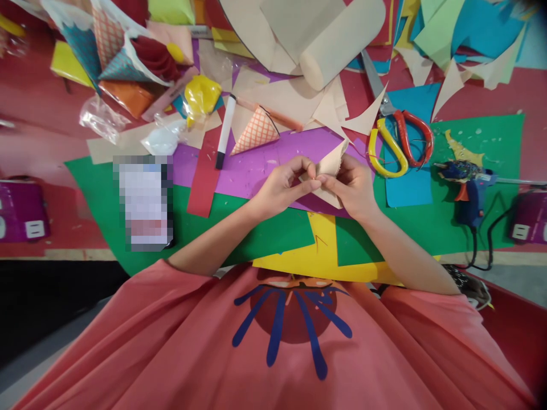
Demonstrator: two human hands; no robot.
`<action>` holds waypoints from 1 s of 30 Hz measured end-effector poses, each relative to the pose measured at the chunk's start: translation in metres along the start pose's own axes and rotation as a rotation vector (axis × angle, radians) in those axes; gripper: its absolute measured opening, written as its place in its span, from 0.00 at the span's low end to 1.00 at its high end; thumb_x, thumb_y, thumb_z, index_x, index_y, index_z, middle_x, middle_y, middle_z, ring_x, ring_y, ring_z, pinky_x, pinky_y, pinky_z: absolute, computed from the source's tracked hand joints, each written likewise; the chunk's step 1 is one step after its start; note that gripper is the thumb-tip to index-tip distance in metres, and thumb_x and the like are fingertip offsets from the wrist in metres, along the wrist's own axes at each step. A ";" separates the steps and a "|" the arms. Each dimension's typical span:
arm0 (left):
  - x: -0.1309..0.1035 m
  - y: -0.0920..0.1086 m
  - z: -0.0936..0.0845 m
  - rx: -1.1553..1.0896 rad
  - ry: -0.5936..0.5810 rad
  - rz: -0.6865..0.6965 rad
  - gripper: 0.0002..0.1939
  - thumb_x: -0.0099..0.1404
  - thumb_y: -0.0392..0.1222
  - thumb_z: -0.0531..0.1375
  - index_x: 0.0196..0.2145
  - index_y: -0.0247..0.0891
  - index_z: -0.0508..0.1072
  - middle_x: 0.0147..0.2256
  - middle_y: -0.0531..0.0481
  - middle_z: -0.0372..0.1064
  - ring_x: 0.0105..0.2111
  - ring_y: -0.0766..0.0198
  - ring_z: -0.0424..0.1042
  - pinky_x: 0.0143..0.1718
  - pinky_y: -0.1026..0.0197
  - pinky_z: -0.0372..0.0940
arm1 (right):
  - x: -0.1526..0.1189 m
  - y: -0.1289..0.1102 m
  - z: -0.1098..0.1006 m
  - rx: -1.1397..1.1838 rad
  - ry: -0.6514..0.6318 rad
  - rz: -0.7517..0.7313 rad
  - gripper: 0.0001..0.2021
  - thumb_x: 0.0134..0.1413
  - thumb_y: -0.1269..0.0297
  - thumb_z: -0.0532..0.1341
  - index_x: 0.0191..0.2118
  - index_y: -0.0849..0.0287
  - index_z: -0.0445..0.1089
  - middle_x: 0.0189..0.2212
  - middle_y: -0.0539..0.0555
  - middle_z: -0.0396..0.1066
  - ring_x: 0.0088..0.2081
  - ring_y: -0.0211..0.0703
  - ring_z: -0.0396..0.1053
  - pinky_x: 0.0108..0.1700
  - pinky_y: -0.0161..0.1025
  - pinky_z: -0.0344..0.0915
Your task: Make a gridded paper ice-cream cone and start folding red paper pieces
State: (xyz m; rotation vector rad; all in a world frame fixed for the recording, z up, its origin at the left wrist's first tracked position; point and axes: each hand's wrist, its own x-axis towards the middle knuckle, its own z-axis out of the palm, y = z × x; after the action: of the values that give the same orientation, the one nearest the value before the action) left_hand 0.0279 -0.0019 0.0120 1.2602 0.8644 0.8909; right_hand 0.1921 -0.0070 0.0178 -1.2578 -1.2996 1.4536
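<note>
Between my two hands is a small cream paper cone [332, 162], its rolled edge pointing up and to the right. My left hand [287, 183] pinches its near edge with thumb and forefinger. Thumb and fingers of my right hand [352, 185] close round its other side, and the two thumbs almost meet. Beyond my left hand lies an orange-and-white checked paper cone [257, 132], with a white marker [226, 131] beside it. Scissors [399, 142] with one yellow and one red handle rest to the right of my right hand.
A phone [144, 202] lies left on green sheets [96, 188]. On the right sits a blue glue gun [471, 193] with its cord trailing off the near edge. Paper scraps [448, 85], a cream roll [342, 42], a yellow packet [201, 97] and finished-looking cones [111, 51] crowd the far side.
</note>
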 end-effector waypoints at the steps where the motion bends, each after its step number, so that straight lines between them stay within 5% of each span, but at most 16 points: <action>1: 0.000 0.000 0.000 -0.013 -0.001 0.004 0.23 0.56 0.61 0.65 0.28 0.39 0.63 0.27 0.55 0.60 0.25 0.73 0.60 0.26 0.68 0.59 | 0.000 0.000 0.000 0.000 0.000 -0.006 0.23 0.41 0.40 0.69 0.29 0.54 0.65 0.23 0.46 0.66 0.25 0.36 0.65 0.26 0.37 0.66; 5: 0.001 -0.001 -0.001 -0.044 0.032 0.048 0.26 0.51 0.60 0.69 0.30 0.40 0.62 0.28 0.56 0.62 0.27 0.73 0.63 0.29 0.67 0.64 | 0.001 -0.002 -0.002 0.003 0.034 -0.029 0.22 0.41 0.42 0.69 0.30 0.54 0.66 0.24 0.46 0.66 0.25 0.35 0.66 0.26 0.37 0.66; 11: 0.004 -0.003 -0.011 0.030 0.255 0.089 0.22 0.55 0.60 0.66 0.28 0.40 0.64 0.32 0.53 0.70 0.35 0.68 0.72 0.38 0.62 0.70 | 0.003 0.002 -0.006 0.008 0.043 0.008 0.22 0.43 0.41 0.68 0.32 0.53 0.65 0.27 0.47 0.68 0.29 0.39 0.68 0.29 0.39 0.67; 16: 0.005 -0.007 -0.014 0.078 0.353 0.098 0.24 0.64 0.63 0.56 0.26 0.39 0.70 0.25 0.53 0.69 0.26 0.70 0.72 0.30 0.63 0.70 | 0.004 0.006 -0.008 0.030 0.047 -0.003 0.22 0.43 0.41 0.68 0.32 0.54 0.64 0.29 0.47 0.69 0.30 0.40 0.70 0.31 0.41 0.69; 19: 0.003 -0.005 -0.013 0.023 0.328 0.057 0.29 0.65 0.66 0.50 0.26 0.38 0.72 0.23 0.53 0.70 0.22 0.70 0.72 0.26 0.64 0.69 | 0.004 0.006 -0.008 0.018 0.056 -0.004 0.23 0.43 0.40 0.67 0.32 0.53 0.64 0.29 0.47 0.69 0.31 0.40 0.70 0.32 0.42 0.71; 25: 0.000 0.001 -0.007 0.011 0.129 -0.042 0.24 0.54 0.61 0.66 0.37 0.37 0.73 0.30 0.51 0.76 0.30 0.66 0.78 0.32 0.66 0.73 | 0.002 0.002 -0.007 -0.028 0.046 0.011 0.23 0.41 0.41 0.69 0.30 0.54 0.64 0.24 0.47 0.66 0.28 0.40 0.68 0.30 0.41 0.70; 30: 0.001 -0.001 -0.005 -0.051 0.166 -0.081 0.23 0.53 0.58 0.68 0.34 0.35 0.72 0.27 0.53 0.76 0.23 0.68 0.77 0.27 0.69 0.73 | 0.004 0.001 -0.008 -0.005 0.030 -0.008 0.21 0.43 0.43 0.69 0.31 0.54 0.66 0.25 0.47 0.70 0.27 0.38 0.69 0.29 0.39 0.70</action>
State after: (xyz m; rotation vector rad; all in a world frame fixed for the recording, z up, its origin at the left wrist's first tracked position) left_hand 0.0236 0.0009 0.0107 1.1111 1.0102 0.9561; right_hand 0.1992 -0.0019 0.0163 -1.2722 -1.2878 1.4212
